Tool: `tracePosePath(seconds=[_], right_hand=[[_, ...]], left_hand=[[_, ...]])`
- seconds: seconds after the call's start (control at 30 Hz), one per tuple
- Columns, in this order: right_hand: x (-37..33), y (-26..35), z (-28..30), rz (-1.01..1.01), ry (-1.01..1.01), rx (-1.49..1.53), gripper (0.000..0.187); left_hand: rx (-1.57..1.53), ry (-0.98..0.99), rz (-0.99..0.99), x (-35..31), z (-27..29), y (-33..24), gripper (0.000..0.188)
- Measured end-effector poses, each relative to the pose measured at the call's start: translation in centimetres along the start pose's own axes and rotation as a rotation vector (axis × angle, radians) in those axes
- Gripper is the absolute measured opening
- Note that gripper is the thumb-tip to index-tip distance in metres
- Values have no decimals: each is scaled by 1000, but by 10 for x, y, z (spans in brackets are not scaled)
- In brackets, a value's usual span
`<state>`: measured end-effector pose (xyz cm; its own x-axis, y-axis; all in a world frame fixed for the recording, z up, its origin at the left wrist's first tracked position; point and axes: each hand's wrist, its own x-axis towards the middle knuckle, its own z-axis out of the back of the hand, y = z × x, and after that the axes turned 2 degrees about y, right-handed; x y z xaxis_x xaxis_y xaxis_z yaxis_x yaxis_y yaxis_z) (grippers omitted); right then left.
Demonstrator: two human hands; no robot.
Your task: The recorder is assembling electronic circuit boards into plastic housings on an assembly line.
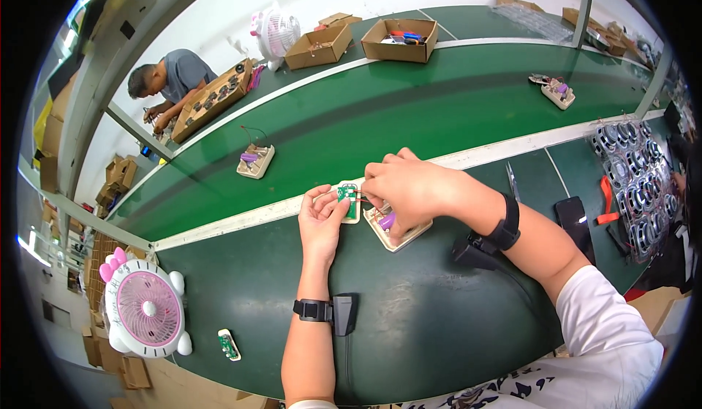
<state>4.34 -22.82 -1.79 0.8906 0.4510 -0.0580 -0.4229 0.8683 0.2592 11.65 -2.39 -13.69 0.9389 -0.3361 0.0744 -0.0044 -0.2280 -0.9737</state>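
Note:
My left hand (322, 219) holds a small cream plastic part with a green circuit board (349, 195) in it, thumb resting on its left edge. My right hand (406, 186) pinches at the same board from the right, fingers curled over red wires. Under my right hand lies a cream tray-like casing (401, 235) on the green table, with a purple cell (387, 221) in it. Both wrists wear black bands with a black box attached.
A pink and white small fan (146, 308) stands at the near left, with a loose green board (229, 344) beside it. Similar casings (255, 161) (558, 92) lie on the green conveyor belt. Round fan parts (636, 182), a dark phone (574, 217), cardboard boxes (400, 39); another person (172, 80) works at far left.

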Motion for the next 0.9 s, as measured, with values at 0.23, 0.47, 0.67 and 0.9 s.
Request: tracePosePath(seconds=[0.23, 0.47, 0.67, 0.9], right_hand=[[6, 20, -16, -145, 296, -216, 83], [12, 2, -3, -135, 121, -113, 73], [-7, -96, 15, -464, -244, -187, 84], [1, -146, -5, -635, -222, -25, 73]], left_hand=[[100, -105, -110, 5, 4, 6, 27], [88, -163, -163, 6, 13, 7, 15], [327, -98, -155, 11, -8, 8, 29], [272, -96, -161, 7, 12, 10, 26]])
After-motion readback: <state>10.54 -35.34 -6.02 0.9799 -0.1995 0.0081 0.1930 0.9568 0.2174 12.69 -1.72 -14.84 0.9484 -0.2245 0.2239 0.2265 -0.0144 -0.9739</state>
